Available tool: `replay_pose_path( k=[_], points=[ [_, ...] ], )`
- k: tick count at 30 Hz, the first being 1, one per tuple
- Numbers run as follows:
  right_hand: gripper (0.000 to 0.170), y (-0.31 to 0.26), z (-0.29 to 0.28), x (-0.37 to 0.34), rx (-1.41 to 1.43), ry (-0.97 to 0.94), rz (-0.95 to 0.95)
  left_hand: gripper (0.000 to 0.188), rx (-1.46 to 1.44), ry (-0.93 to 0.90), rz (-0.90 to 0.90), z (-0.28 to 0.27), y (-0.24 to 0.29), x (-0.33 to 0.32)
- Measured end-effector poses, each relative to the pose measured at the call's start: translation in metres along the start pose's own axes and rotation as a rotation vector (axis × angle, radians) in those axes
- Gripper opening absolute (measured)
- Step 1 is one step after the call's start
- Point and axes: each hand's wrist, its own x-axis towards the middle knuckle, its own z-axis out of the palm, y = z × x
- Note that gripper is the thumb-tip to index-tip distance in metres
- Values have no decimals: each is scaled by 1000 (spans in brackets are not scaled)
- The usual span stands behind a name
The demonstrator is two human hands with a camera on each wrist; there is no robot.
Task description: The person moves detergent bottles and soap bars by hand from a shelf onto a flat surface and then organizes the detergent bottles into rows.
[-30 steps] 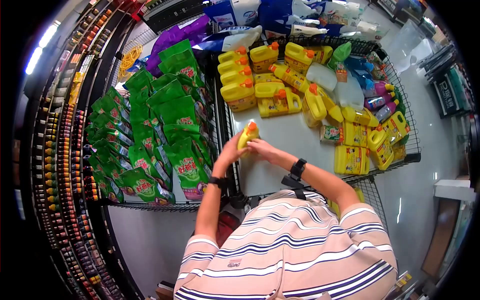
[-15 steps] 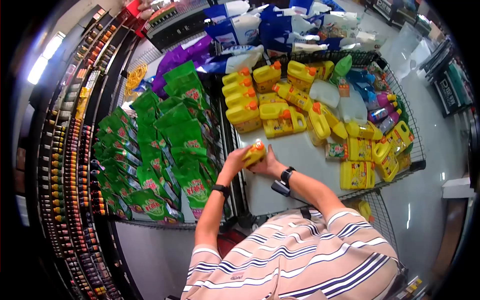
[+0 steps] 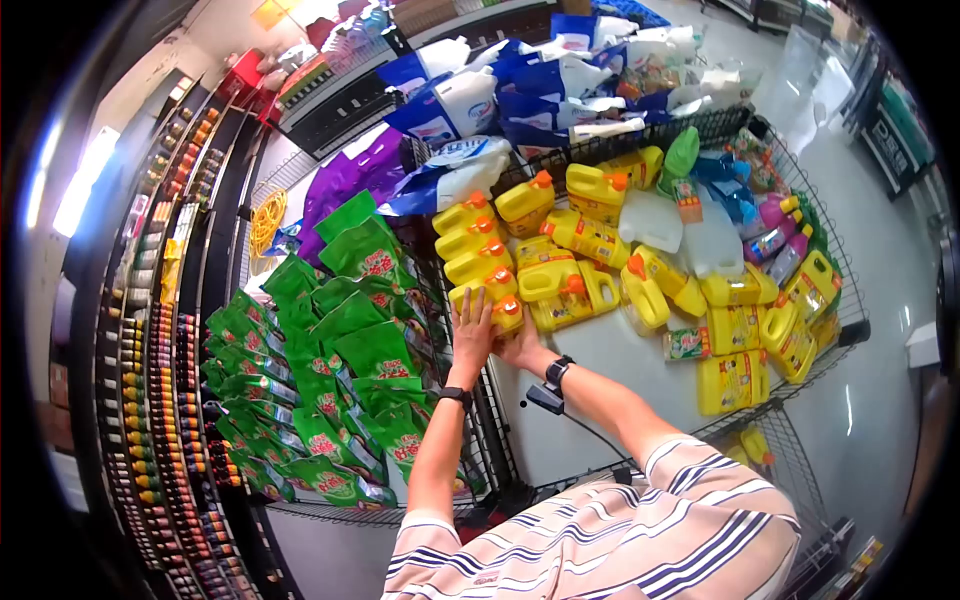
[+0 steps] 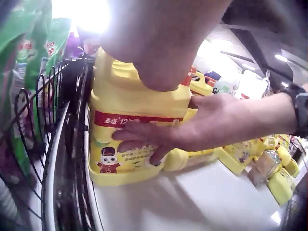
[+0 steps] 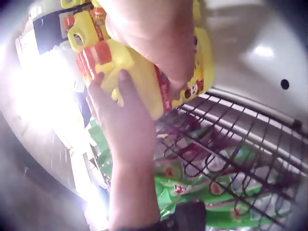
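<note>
A yellow jug (image 3: 503,312) with an orange cap stands upright at the near end of a row of similar jugs, beside the wire divider. My left hand (image 3: 474,335) lies over its top, the fingers extended near the handle and cap, as the right wrist view also shows. My right hand (image 4: 192,126) rests spread against the jug's labelled side, below a red band with a cartoon figure. In the head view this right hand (image 3: 520,348) is partly hidden by the jug and left hand. Both hands touch the same jug.
Green detergent bags (image 3: 350,350) fill the bin to the left, behind the wire divider (image 4: 53,144). Yellow jugs, clear containers (image 3: 650,222) and purple bottles (image 3: 775,240) lie at the right. Blue-and-white bags (image 3: 460,110) are piled behind. A small box (image 3: 688,343) lies on the white shelf (image 3: 590,400).
The jug has moved from above the near shelf to the near end of the row. My left hand has gone from gripping it to lying over its top; my right hand now presses its side.
</note>
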Motion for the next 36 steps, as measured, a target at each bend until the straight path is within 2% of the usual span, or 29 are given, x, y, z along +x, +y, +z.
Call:
replay_pose_path(
  k=[1,3,5,6,7,9,10,12,13,15,18,19,21,23,25,27,28,29,30,31,32,33,34,35,36],
  points=[
    [73,-3,-11,-4,22,17,105,58,5,-2,-29,5,2,-2],
    [73,-3,-19,-17,24,100,115,55,-14,21,-30,5,6,-4],
    [71,-14,-4,-37,-274,438,-39,54,6,-12,-36,3,7,-5],
    [67,-23,1,-36,-358,524,-192,54,4,-18,-39,3,8,-6],
    [67,-38,-18,-23,-358,524,-191,54,2,-10,-43,2,9,-4],
    [52,-69,-84,12,-499,440,-192,54,0,0,-49,1,10,-4],
    [52,-81,-81,18,-506,437,-196,54,-2,-7,-53,0,11,-3],
    [37,-95,-72,24,-84,260,-331,55,1,-6,-59,-1,13,-4],
    [37,-94,-66,19,-88,249,-333,56,1,-31,-71,-2,14,-4],
    [26,-89,-49,1,91,232,-276,61,12,-75,-80,-3,13,-4],
    [28,-84,-2,-15,127,283,-307,60,-12,-53,-112,-11,28,-9],
    [31,-84,8,-22,154,308,-346,58,-1,18,-80,-15,37,-10],
    [33,-90,6,-28,154,300,-335,56,4,99,-42,-12,59,-12],
    [35,-94,-13,-28,53,275,-301,54,-129,134,104,4,78,-11],
    [35,-88,-19,-45,20,284,-299,54,-353,38,135,20,99,-7],
    [34,-79,-19,-73,-109,76,-341,57,-368,42,119,29,121,-8],
    [33,-86,-61,-62,-112,198,-282,60,-290,15,90,28,133,-10],
    [33,-85,-65,-76,-126,203,-287,64,-212,-10,63,29,142,-11],
    [34,-82,-64,-94,-213,313,-254,75,-186,-68,112,38,148,-18],
    [36,-77,-68,-114,-298,429,-214,75,-200,-63,105,29,157,-22],
    [36,-72,-72,-137,-306,442,-211,76,-312,-225,70,18,166,-29],
    [39,-69,-76,-158,-308,352,-101,78,-420,-386,39,10,171,-35],
    [42,-65,-74,-176,-305,260,9,77,-438,-332,56,11,175,-46],
    [42,-59,-72,-194,-305,270,16,77,-447,-336,48,15,178,-55],
    [44,-53,-65,-212,-317,310,79,79,-466,-466,-5,18,180,-62]
  ],
)
